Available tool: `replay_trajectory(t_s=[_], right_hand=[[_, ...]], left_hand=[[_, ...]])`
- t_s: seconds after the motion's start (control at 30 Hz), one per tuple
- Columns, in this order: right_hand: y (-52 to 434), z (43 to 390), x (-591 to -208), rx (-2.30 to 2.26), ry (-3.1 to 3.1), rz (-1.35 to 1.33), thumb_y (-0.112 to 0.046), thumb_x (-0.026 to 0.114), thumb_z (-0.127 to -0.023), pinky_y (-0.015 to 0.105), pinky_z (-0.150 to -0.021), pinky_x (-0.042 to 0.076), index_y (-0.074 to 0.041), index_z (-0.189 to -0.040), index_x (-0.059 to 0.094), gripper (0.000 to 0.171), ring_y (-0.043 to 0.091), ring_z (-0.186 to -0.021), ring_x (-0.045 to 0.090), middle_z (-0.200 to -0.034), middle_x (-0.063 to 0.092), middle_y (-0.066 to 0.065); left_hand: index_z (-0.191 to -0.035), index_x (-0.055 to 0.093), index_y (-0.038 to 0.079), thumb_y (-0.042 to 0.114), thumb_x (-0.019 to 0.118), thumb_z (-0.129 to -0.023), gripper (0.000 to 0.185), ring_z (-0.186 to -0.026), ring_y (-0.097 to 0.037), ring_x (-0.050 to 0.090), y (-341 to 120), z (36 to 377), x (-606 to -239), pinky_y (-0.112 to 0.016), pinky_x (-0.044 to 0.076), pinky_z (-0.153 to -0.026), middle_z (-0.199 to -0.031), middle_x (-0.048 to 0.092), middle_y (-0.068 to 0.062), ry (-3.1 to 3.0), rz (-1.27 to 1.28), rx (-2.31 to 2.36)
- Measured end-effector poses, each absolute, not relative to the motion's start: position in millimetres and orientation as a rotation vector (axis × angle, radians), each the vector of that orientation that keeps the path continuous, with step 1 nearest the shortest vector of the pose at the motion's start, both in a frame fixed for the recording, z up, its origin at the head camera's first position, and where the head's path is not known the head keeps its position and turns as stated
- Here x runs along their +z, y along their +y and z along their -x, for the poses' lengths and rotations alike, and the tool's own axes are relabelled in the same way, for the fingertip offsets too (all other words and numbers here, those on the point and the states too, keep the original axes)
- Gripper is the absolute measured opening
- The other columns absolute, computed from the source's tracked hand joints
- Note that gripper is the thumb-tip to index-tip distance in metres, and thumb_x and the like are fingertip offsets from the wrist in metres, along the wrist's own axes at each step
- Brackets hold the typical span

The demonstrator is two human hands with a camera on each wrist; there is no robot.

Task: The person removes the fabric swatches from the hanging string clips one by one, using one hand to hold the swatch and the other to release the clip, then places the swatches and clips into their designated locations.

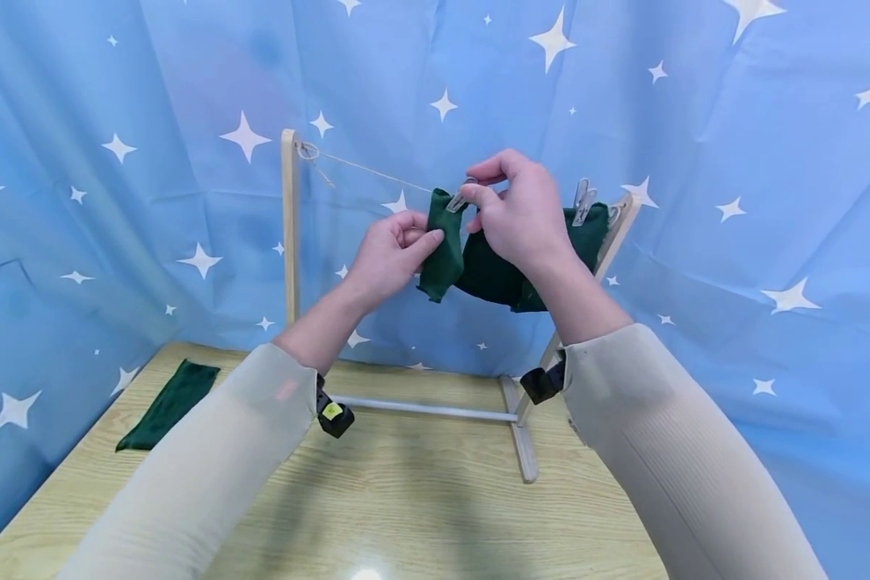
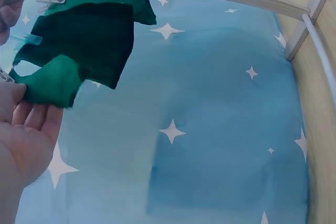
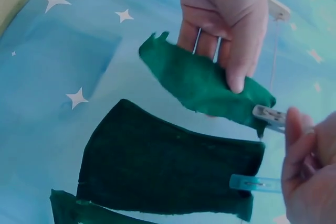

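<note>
A small wooden drying rack (image 1: 289, 234) stands on the table with a string (image 1: 377, 172) across its top. My left hand (image 1: 422, 240) pinches the corner of a green cloth (image 1: 441, 262) hanging at the string. My right hand (image 1: 480, 195) pinches a pale clothespin (image 1: 457, 200) at that cloth's top edge. In the right wrist view the left hand (image 3: 226, 24) holds the green cloth (image 3: 202, 85), and the clothespin (image 3: 269, 115) sits at its end beside my right fingertips (image 3: 296, 129). A darker green cloth (image 3: 168, 163) hangs beside it under a blue clip (image 3: 254, 183).
Another clip (image 1: 583, 201) holds green cloth (image 1: 590, 234) near the rack's right post (image 1: 612, 234). One more green cloth (image 1: 170, 403) lies flat at the left of the wooden table (image 1: 420, 499). A blue star-patterned backdrop (image 1: 732, 201) closes in behind and on both sides.
</note>
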State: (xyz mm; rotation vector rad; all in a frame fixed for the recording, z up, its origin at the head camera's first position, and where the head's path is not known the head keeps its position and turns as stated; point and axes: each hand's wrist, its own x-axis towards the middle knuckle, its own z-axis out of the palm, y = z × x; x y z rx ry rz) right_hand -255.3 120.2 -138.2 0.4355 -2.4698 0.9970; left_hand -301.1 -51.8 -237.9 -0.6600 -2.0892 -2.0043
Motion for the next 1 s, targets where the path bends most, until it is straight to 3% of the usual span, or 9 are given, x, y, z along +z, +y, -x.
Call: replay_trajectory(t_s=[0.17, 0.33, 0.57, 0.73, 1.0], right_hand=[[129.2, 250.3, -140.4, 1.030, -2.359, -0.418, -0.025, 0.064, -0.112, 0.022, -0.076, 0.059, -0.008, -0.133, 0.069, 0.028, 0.026, -0.081, 0.075, -0.130, 0.069, 0.011], [147.4, 240.2, -140.7, 1.149, -2.277, -0.426, -0.026, 0.067, -0.111, 0.021, -0.066, 0.056, -0.008, -0.133, 0.070, 0.029, 0.010, -0.068, 0.070, -0.129, 0.069, 0.007], [187.8, 219.8, -164.1, 1.311, -2.308, -0.418, -0.031, 0.071, -0.109, 0.024, -0.052, 0.052, -0.011, -0.143, 0.066, 0.039, 0.015, -0.069, 0.073, -0.132, 0.067, 0.000], [223.4, 208.3, -201.0, 1.351, -2.381, -0.428, -0.032, 0.070, -0.110, 0.026, -0.053, 0.054, -0.011, -0.147, 0.064, 0.043, 0.015, -0.071, 0.073, -0.129, 0.069, -0.002], [274.0, 190.8, -266.5, 1.392, -2.501, -0.296, -0.037, 0.071, -0.109, 0.028, -0.056, 0.055, -0.015, -0.147, 0.064, 0.044, 0.014, -0.071, 0.066, -0.122, 0.067, -0.007]], left_hand=[[-0.128, 0.072, 0.006, 0.022, 0.069, -0.111, 0.024, -0.091, -0.019, 0.075, -52.3, 292.3, -238.7, -0.027, 0.063, -0.077, -0.107, 0.082, -0.010, -2.084, 0.722, -2.078], [-0.143, 0.068, 0.007, 0.021, 0.067, -0.112, 0.034, -0.093, -0.018, 0.077, -58.1, 279.0, -240.0, -0.027, 0.065, -0.080, -0.119, 0.081, -0.012, -2.063, 0.778, -2.170], [-0.152, 0.063, 0.011, 0.020, 0.064, -0.113, 0.040, -0.088, -0.018, 0.081, -83.7, 256.3, -252.2, -0.033, 0.068, -0.082, -0.112, 0.083, -0.001, -2.074, 0.786, -2.279], [-0.161, 0.056, 0.017, 0.023, 0.064, -0.114, 0.048, -0.091, -0.020, 0.083, -107.4, 243.5, -272.0, -0.035, 0.068, -0.082, -0.113, 0.083, 0.001, -2.196, 0.733, -2.227], [-0.166, 0.048, 0.013, 0.023, 0.063, -0.114, 0.055, -0.094, -0.020, 0.082, -137.0, 226.8, -319.6, -0.041, 0.069, -0.082, -0.114, 0.080, -0.003, -2.373, 0.673, -2.203]])
